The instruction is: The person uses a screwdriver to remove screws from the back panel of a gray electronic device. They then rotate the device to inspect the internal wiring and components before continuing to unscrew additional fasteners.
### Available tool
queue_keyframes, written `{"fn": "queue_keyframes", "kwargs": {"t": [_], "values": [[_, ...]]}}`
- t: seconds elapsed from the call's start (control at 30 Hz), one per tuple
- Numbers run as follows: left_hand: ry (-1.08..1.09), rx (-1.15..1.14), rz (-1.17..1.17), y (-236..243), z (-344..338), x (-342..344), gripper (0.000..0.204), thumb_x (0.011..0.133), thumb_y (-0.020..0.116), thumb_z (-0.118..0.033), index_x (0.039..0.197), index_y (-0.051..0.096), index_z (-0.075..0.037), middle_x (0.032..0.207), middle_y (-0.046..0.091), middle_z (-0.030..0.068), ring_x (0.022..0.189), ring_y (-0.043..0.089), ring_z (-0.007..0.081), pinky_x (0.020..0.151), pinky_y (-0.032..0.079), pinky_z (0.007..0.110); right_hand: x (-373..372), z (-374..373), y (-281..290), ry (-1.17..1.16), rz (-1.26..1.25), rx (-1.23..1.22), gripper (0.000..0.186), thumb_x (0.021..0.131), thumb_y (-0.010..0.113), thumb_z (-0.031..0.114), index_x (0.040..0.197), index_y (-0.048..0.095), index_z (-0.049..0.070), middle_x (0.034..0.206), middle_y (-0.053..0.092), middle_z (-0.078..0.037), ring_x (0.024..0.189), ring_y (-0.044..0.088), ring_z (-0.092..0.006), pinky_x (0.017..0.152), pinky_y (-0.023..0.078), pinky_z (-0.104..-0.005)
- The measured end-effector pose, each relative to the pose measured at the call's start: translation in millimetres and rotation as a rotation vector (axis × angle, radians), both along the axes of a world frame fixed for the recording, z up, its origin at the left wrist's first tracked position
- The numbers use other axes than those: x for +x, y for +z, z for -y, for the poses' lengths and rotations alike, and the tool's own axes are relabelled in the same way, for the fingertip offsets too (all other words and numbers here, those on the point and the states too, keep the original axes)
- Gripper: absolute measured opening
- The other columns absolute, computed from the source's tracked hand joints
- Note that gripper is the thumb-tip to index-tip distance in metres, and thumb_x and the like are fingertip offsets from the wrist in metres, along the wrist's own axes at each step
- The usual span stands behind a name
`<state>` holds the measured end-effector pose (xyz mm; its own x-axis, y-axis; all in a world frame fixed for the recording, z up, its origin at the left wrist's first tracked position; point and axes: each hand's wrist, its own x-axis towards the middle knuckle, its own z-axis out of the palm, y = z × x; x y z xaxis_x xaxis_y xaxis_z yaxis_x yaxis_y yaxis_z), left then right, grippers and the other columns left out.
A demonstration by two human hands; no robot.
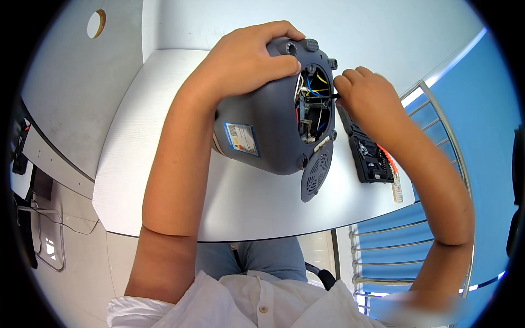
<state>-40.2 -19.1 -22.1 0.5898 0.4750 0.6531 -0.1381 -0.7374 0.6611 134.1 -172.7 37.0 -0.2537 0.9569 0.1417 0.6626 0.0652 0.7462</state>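
Note:
A dark grey, rounded appliance (273,131), which looks like a rice cooker, lies on its side on the white table. Its base faces right with an oval opening (314,109) full of coloured wires and metal parts. From the lower rim hangs a vented round cover (317,172). My left hand (254,60) grips the upper side of the appliance, thumb and fingers spread over the edge of the base. In my right hand (369,95), closed fingers hold a thin dark screwdriver (335,96) whose shaft points into the opening; most of its handle is hidden.
Right of the appliance lies an open black tool case (372,158) of bits, with a red strip (387,156) and a small perforated strip (397,188) beside it. Beyond the table's (246,218) right edge stands a metal railing (445,131). A grey partition (87,82) rises at left.

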Motion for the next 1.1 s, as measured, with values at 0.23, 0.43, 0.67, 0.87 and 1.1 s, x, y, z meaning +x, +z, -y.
{"fn": "queue_keyframes", "kwargs": {"t": [0.23,0.43,0.67,0.87,1.1], "values": [[0.003,0.020,0.011,-2,-2,-2,0.044,0.072,0.062,-0.022,0.112,0.061,-0.005,0.099,0.065,0.0082,0.091,0.059,0.0181,0.085,0.047,0.030,3,2,-9,-0.011,-0.006,0.022,0.011,0.080,0.062,0.013,0.088,0.059,0.005,0.080,0.062,-0.007,0.080,0.062,-0.0235,0.064,0.051,-0.0348],[0.004,0.018,-0.004,-1,0,-1,0.045,0.071,0.062,-0.023,0.113,0.062,-0.005,0.099,0.064,0.0083,0.092,0.059,0.0183,0.085,0.046,0.030,-17,-5,3,-0.395,-0.268,-0.057,0.017,0.089,0.058,0.021,0.091,0.063,0.005,0.080,0.066,-0.014,0.079,0.065,-0.0301,0.067,0.052,-0.0396],[-0.021,-0.026,0.017,-1,-1,3,0.045,0.073,0.061,-0.022,0.114,0.061,-0.006,0.104,0.063,0.0084,0.095,0.058,0.0179,0.087,0.045,0.029,-21,0,8,-0.404,-0.273,-0.018,0.019,0.088,0.059,0.024,0.089,0.065,0.006,0.079,0.066,-0.013,0.079,0.065,-0.0319,0.067,0.051,-0.0414],[-0.113,-0.013,0.097,-8,-28,-12,0.045,0.073,0.062,-0.027,0.113,0.062,-0.007,0.102,0.063,0.0086,0.096,0.057,0.0196,0.087,0.045,0.031,6,28,29,-0.297,-0.747,0.282,0.028,0.084,0.065,0.032,0.086,0.063,0.003,0.077,0.066,-0.013,0.075,0.063,-0.0290,0.066,0.047,-0.0393],[-0.056,-0.244,0.042,-7,-37,-9,0.044,0.075,0.056,-0.022,0.118,0.060,-0.009,0.110,0.060,0.0061,0.102,0.053,0.0169,0.093,0.038,0.026,150,31,-129,-0.447,-1.362,0.342,0.026,0.087,0.063,0.026,0.089,0.064,0.000,0.070,0.062,-0.009,0.065,0.059,-0.0199,0.064,0.046,-0.0323]]}}
